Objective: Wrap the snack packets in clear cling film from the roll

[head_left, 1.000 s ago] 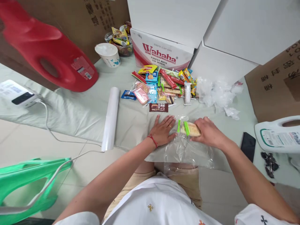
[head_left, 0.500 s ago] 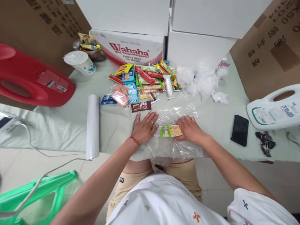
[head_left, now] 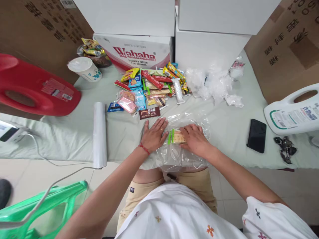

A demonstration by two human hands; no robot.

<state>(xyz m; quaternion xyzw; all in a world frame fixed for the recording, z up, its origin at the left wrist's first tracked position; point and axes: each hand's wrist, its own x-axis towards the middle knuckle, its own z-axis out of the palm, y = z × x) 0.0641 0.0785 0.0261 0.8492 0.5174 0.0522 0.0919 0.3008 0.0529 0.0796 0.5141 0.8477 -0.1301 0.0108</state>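
My left hand [head_left: 155, 134] lies flat with its fingers spread, on the left edge of a clear plastic bag [head_left: 174, 158]. A small beige biscuit packet with green ends [head_left: 177, 136] lies at the middle of the bag; whether it is inside or on top, I cannot tell. Over the packet's right end is my right hand [head_left: 195, 138], its thumb and fingers closed on either side and hiding that part. Just beyond my left fingertips sits a brown cocoa snack packet [head_left: 149, 113]. Further back lies a pile of mixed wrapped snacks [head_left: 154, 84].
A plastic film roll [head_left: 100, 136], paper cup [head_left: 87, 71] and red jug [head_left: 37, 86] are at left. Crumpled clear bags [head_left: 214, 84] lie back right. A phone [head_left: 256, 135], keys [head_left: 285, 149] and white jug [head_left: 294, 111] are at right. Boxes [head_left: 139, 53] line the back.
My right hand has slid left, covering more of the biscuit packet. The near part of the plastic bag looks shifted and flatter. My left hand has stayed in place.
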